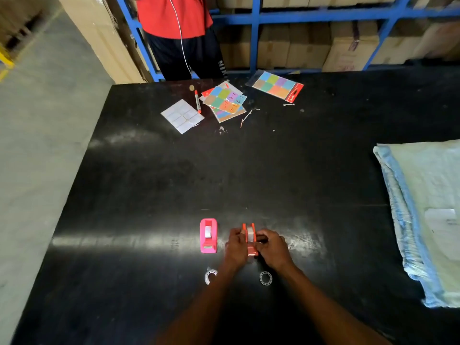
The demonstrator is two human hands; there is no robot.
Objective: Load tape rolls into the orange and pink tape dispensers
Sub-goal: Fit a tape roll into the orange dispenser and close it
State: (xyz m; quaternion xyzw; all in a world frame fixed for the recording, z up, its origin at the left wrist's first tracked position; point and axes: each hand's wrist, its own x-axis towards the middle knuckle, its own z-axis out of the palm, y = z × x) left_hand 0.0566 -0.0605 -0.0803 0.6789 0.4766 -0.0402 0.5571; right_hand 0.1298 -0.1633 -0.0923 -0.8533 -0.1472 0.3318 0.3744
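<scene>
Black table [149, 195]: sticker sheet [225, 99] handwritten "1-2, 1-3, 1-4"; hands on orange dispenser [251, 250].

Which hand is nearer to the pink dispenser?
Left. The left hand is just right of the pink dispenser, apart from it; the right hand is farther right, beyond the orange dispenser.

Not much to report on the wearer: both arms come into the shot bare from the bottom edge, with no sleeves showing anywhere along the forearms. The left hand [235, 247] and the right hand [272, 249] are bare too, no gloves. Can't spot a watch, ring or band on either wrist or on the fingers, though the picture's a bit soft down there, so small stuff could be missed.
</scene>
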